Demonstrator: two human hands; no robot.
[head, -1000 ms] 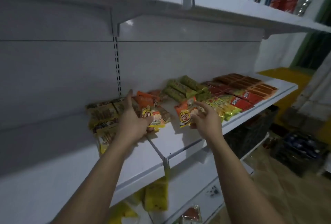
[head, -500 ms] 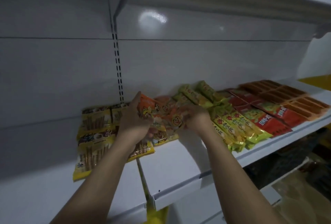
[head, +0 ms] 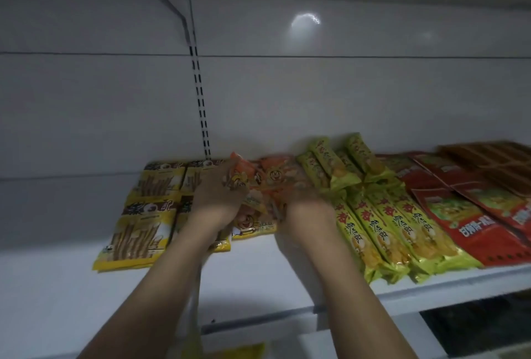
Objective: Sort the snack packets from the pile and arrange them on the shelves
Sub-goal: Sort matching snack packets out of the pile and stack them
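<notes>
- Yellow stick-biscuit packets (head: 138, 232): four, at the left end of the shelf (head: 258, 281).
- Orange packets (head: 273, 177): several, overlapping, so the count is unclear.
- Green long packets (head: 382, 232): about eight.
- Red packets (head: 471, 229): at least three.

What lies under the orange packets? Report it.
Under the orange packets, one more smiley-face packet lies flat on the white shelf. The left hand and right hand cover the rest.

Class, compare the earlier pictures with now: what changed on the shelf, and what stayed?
The left hand and right hand, earlier apart on separate orange packets, moved together, gathering them into one bunch; the left grips it, the right's hold is blurred. Unmoved: yellow stick packets, green packets, red packets.
</notes>
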